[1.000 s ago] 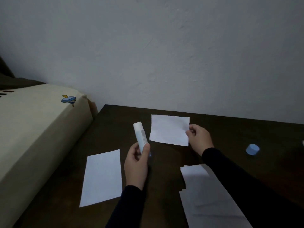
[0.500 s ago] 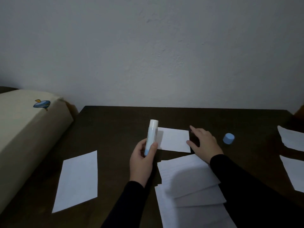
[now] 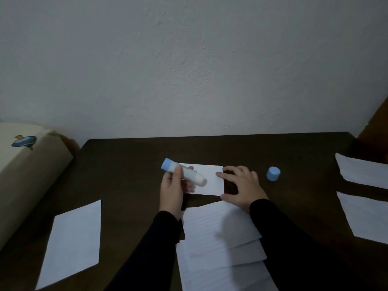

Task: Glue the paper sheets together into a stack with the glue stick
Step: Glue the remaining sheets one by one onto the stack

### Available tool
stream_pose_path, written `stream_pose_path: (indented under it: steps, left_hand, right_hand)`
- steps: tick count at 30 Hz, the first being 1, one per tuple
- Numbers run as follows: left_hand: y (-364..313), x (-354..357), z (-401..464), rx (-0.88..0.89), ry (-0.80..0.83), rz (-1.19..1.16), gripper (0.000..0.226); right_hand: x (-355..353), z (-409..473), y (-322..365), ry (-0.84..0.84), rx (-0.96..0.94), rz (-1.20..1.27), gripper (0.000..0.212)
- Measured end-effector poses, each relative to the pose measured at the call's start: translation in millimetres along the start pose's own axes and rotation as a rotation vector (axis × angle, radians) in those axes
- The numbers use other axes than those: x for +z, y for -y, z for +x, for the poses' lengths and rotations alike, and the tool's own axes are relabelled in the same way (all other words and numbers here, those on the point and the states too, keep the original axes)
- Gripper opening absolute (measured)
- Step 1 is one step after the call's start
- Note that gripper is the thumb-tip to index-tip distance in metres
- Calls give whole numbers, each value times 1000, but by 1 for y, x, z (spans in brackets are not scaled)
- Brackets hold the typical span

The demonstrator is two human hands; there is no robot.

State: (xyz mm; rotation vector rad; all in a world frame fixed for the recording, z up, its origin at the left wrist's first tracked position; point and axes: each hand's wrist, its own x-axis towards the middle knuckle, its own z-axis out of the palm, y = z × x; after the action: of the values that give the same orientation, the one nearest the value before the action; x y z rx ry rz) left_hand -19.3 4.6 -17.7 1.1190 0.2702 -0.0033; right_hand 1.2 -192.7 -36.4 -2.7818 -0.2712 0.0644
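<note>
Left hand point(image 3: 175, 191) grips glue stick point(image 3: 183, 172), white tip down on small sheet point(image 3: 210, 180) at table point(image 3: 126, 164) centre. Right hand point(image 3: 241, 186), fingers flat, pins sheet's 3 o'clock edge. Cap point(image 3: 273, 173) further at 3 o'clock.

Bare dark table point(image 3: 130, 171) left of the hands; blue cap point(image 3: 273, 173) and loose sheets point(image 3: 363, 171) rightward.

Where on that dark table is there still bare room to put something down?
Bare wood runs along the wall behind the small sheet and cap, and between the left sheet and left hand. Crowded: the overlapping sheets nearest the person.
</note>
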Motion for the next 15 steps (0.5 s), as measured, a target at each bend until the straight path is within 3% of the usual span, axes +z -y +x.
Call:
stream_pose_path:
  steps: [4, 7, 11, 15]
  left_hand:
    - [5, 5, 9, 10, 12, 8, 36]
    - [10, -1, 13, 11, 44, 51, 23]
    - [12, -1, 9, 110, 40, 220, 38]
    - [11, 8, 7, 225, 182, 411, 40]
  right_hand:
    - [1, 3, -2, 8, -3, 20, 61]
    - [4, 4, -2, -35, -7, 25, 54]
    - [7, 4, -3, -54, -20, 22, 52]
    - [9, 4, -4, -76, -37, 42, 52]
